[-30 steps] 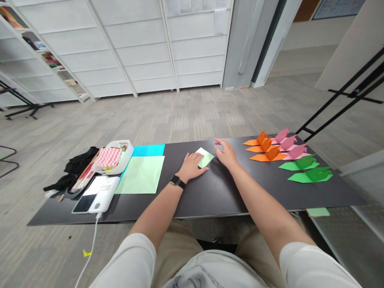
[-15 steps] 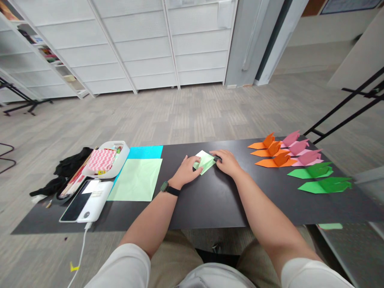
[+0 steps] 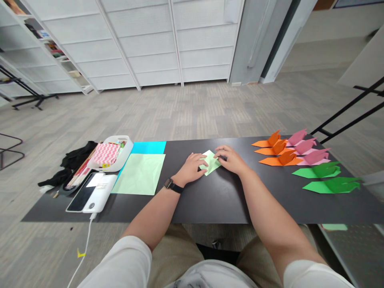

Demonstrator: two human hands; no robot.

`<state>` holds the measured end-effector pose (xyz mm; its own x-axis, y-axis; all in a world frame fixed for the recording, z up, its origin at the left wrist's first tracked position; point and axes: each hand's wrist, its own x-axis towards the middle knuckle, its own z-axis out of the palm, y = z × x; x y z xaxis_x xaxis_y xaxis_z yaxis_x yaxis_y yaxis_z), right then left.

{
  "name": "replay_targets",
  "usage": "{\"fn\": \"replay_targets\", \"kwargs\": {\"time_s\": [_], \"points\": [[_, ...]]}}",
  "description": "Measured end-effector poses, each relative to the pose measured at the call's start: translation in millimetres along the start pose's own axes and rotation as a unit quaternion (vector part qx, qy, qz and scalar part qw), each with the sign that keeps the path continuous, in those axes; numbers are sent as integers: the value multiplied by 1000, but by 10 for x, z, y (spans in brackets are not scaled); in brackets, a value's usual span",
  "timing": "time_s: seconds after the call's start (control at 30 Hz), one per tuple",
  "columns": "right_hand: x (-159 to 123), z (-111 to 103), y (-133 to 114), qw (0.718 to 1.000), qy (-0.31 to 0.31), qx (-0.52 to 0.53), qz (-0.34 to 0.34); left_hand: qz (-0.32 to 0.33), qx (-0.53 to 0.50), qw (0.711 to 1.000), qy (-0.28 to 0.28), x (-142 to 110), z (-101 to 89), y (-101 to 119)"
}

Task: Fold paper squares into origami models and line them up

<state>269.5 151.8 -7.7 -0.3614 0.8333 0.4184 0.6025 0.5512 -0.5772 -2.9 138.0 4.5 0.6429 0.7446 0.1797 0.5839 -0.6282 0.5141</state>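
A small folded piece of light green origami paper point(image 3: 211, 163) lies on the dark tabletop between my two hands. My left hand point(image 3: 192, 169), with a black watch point(image 3: 169, 183) on the wrist, holds its left edge, fingers bent over the paper. On the opposite side, my right hand point(image 3: 231, 160) grips the right corner with curled fingers. Parts of the paper's left and right corners are hidden under the fingers. To the left, a light green square sheet point(image 3: 139, 175) rests partly over a blue sheet point(image 3: 151, 147).
Orange point(image 3: 280, 159), pink point(image 3: 303, 147) and green folded paper birds point(image 3: 331, 185) stand in rows at the right. A white basket point(image 3: 127, 154), a phone point(image 3: 81, 198), a white power bank point(image 3: 103, 192) with a cable point(image 3: 87, 244) and black cloth point(image 3: 76, 156) occupy the left end.
The folded paper now lies flatter, where a raised flap showed before. My right fingers have shifted onto its upper right side. The whole view has moved slightly.
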Motion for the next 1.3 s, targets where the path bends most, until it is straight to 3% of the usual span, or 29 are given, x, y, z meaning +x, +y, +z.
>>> {"fn": "replay_targets", "kwargs": {"time_s": [0.4,0.87,1.3], "points": [[-18,31,1,998,-37,-32,48,6,-9,999,-38,-39,-86,192],[-8,168,-8,996,-22,-73,57,-42,-16,999,7,6,65,196],[-9,234,10,994,-14,-89,62,-31,3,1000,6,-22,102,167]]}}
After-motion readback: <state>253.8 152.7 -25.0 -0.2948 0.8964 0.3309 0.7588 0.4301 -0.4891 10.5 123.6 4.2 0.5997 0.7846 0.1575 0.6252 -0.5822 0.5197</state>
